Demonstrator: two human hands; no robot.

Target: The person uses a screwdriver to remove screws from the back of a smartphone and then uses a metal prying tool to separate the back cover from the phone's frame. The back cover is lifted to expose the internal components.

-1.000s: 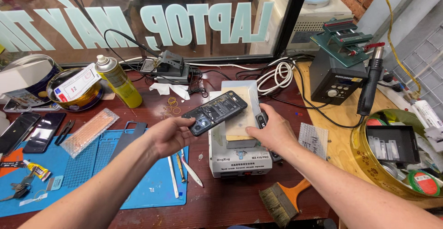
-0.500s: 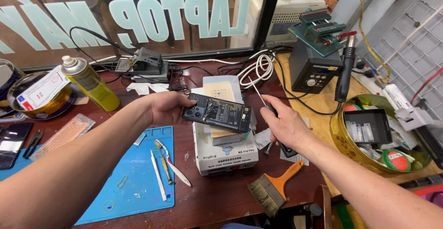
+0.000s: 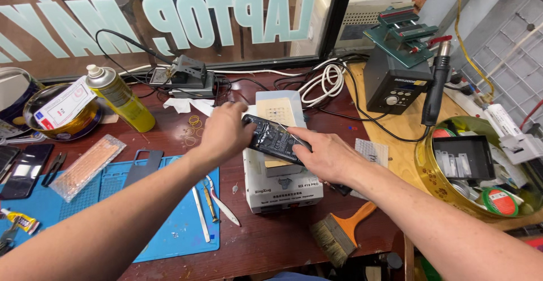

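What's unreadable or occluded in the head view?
- Opened phone: both ends hidden under left hand and right hand.
- White heating machine: top plate partly covered by the phone.
- Gold tin: right side cut off by the frame edge.

repair workshop: hot-air station (image 3: 394,83), blue mat (image 3: 175,230), tweezers (image 3: 199,213)
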